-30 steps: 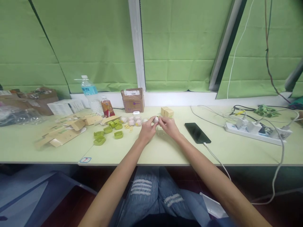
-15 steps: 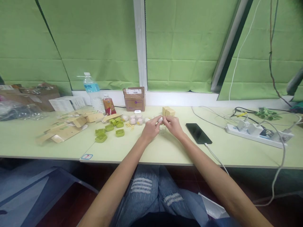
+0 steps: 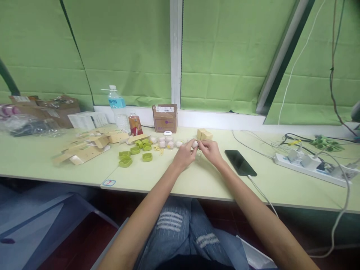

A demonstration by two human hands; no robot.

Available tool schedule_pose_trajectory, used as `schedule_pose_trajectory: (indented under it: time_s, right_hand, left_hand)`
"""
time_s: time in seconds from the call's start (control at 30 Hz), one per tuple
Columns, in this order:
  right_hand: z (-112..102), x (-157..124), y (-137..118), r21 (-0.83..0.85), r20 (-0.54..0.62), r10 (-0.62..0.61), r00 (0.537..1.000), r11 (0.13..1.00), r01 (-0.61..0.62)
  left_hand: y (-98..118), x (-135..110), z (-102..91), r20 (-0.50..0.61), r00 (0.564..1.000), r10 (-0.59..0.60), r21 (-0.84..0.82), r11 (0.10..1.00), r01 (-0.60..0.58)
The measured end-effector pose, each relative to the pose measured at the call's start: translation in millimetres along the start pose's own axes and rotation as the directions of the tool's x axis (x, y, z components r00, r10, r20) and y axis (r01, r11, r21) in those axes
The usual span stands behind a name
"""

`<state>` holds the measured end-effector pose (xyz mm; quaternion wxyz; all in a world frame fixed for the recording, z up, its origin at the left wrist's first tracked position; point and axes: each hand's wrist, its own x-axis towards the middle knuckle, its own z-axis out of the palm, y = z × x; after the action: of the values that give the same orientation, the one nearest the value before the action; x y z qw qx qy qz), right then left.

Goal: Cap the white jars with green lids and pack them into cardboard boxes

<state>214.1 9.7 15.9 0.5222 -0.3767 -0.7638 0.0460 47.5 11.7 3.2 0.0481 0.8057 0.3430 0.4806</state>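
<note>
My left hand and my right hand meet over the pale green table, fingers pinched together on a small pale pink round object. A small clear cup shows just below it between my hands. To the left lie several similar pale round pieces and several green moulded cases. Two small tan cubes stand just behind my hands.
A black phone with a cable lies right of my hands. A power strip with plugs and cords sits far right. A cardboard box, water bottle, small orange bottle and flattened card packaging stand left.
My hands stay together on the small round object. The view has shifted, so everything on the table sits a little further right in the picture.
</note>
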Motion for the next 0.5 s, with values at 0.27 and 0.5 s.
schedule_pose_trajectory:
  time_s: [0.27, 0.5]
  right_hand:
    - [8, 4, -6, 0.177, -0.111, 0.171, 0.979, 0.973, -0.149]
    - [14, 5, -1, 0.449, -0.03, 0.36, 0.932, 0.838, -0.309]
  left_hand:
    - [-2, 5, 7.7, -0.188, 0.959, -0.214, -0.335, 0.931, 0.143]
    - [3, 6, 10.5, -0.064, 0.871, -0.487, -0.683, 0.657, 0.318]
